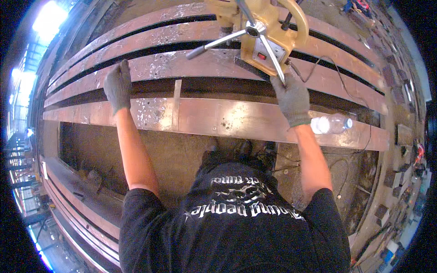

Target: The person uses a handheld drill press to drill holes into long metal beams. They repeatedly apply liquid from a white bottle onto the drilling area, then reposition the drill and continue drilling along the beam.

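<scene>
Yellow drill (266,34) stands on rusty beams (205,120), ahead and right. The gloved right hand (291,98) grips one spoke of its feed handle (255,29); left hand (118,84) rests spread on a beam, well apart.

Two bare forearms reach forward, both hands gloved in grey. The left hand (118,85) rests flat, fingers together. The right hand (291,98) is curled in a grip.

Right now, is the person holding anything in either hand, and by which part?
The right hand grips one spoke of the yellow drill press's feed handle, near its lower end. The left hand holds nothing; it rests on a rusty steel beam.
</scene>
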Action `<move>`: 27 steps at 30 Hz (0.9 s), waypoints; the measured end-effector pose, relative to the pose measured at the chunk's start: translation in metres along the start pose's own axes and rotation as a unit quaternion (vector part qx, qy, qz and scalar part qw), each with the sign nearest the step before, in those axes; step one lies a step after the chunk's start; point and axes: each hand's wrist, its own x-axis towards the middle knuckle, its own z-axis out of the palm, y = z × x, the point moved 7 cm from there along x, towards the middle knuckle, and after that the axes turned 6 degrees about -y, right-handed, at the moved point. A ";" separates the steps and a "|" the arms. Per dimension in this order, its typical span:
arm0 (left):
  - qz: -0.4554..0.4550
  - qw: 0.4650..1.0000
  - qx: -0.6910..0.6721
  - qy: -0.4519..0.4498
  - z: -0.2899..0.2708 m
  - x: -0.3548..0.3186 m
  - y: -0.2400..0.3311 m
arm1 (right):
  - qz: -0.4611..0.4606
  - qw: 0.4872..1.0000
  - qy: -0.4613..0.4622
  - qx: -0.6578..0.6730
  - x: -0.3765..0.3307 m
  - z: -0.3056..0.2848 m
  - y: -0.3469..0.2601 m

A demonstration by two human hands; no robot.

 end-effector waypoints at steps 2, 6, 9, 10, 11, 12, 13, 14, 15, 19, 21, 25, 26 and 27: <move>0.030 0.974 0.143 0.174 -0.047 -0.013 0.058 | -0.016 0.998 -0.049 -0.029 0.009 -0.031 -0.001; 0.024 0.997 0.002 0.067 -0.084 0.000 0.049 | -0.133 0.977 -0.148 -0.078 0.050 -0.088 0.030; 0.124 0.876 0.320 0.338 -0.111 -0.046 0.103 | -0.187 0.928 -0.211 -0.242 0.095 -0.111 0.042; 0.083 0.912 0.269 0.300 -0.108 -0.045 0.117 | -0.210 0.922 -0.193 -0.261 0.103 -0.116 0.047; 0.032 0.937 0.231 0.260 -0.114 -0.052 0.129 | -0.243 0.915 -0.178 -0.270 0.115 -0.118 0.049; 0.065 0.978 0.062 0.191 -0.107 -0.029 0.111 | -0.275 0.906 -0.161 -0.279 0.125 -0.119 0.051; 0.094 0.982 -0.108 0.119 -0.105 -0.017 0.101 | -0.286 0.901 -0.156 -0.286 0.136 -0.116 0.054; 0.013 0.993 -0.117 -0.014 -0.112 -0.015 0.107 | -0.297 0.897 -0.152 -0.291 0.145 -0.112 0.055; 0.110 0.986 -0.063 0.104 -0.128 -0.025 0.134 | -0.307 0.892 -0.148 -0.296 0.154 -0.109 0.057; 0.262 0.938 -0.157 0.160 -0.152 -0.061 0.233 | -0.314 0.896 -0.124 -0.288 0.158 -0.092 0.072; 0.276 0.889 -0.362 0.052 -0.147 -0.052 0.277 | -0.289 0.904 -0.109 -0.296 0.148 -0.102 0.079; 0.387 0.871 -0.204 0.223 -0.146 -0.023 0.294 | -0.249 0.916 -0.137 -0.284 0.115 -0.102 0.052; 0.406 0.869 -0.129 0.250 -0.135 -0.014 0.298 | -0.244 0.918 -0.128 -0.284 0.106 -0.104 0.047; 0.421 0.861 -0.057 0.280 -0.124 -0.006 0.300 | -0.241 0.921 -0.119 -0.283 0.098 -0.105 0.042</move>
